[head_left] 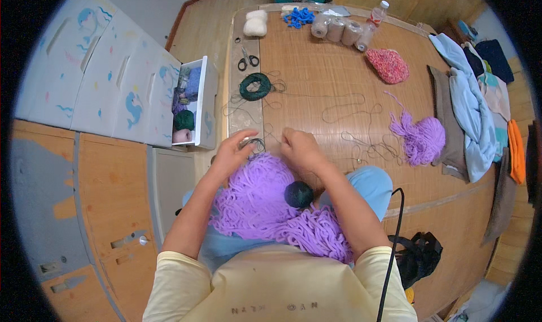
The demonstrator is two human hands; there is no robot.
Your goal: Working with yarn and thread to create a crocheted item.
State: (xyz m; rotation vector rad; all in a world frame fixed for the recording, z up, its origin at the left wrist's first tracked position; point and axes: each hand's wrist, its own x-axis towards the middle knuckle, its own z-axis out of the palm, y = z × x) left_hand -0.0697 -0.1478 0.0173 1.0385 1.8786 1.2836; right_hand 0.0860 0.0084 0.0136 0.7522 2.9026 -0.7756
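I see the left hand (pixel 233 151) half-curled around loops of thin, wiry dark yarn (pixel 259 144); the right hand (pixel 301 150) is pinched nearly closed, on what I can't tell. Just below, fluffy purple yarn (pixel 257 192) heaps up beside a round dark-green ball (pixel 298 194).

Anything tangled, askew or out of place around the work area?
Yes. Thin dark thread straggles in loose loops across the brown slatted mat, unlike the wound dark green yarn ring. The white plastic drawer at left stands open, yarn showing inside.
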